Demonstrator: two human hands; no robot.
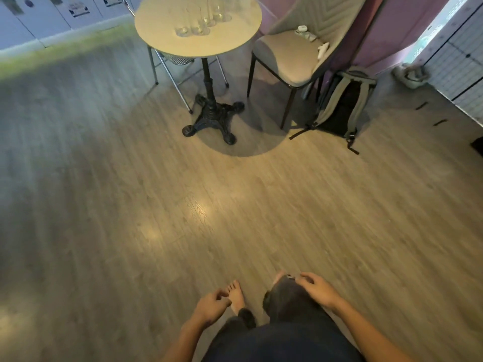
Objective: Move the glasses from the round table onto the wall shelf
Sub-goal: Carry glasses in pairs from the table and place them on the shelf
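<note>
Several clear glasses [201,20] stand in a cluster on the round table [162,30] at the top of the view, far ahead of me. My left hand [213,307] hangs low near my body with loosely curled fingers and holds nothing. My right hand [317,290] is also low, over my raised knee, fingers loosely apart and empty. Both hands are a long way from the table. The wall shelf is not in view.
A padded chair [287,61] stands right of the table with small items on its seat. A backpack [342,105] leans on the floor beside it. A metal-legged chair [170,64] sits behind the table. Wooden floor [183,205] lies between me and the table.
</note>
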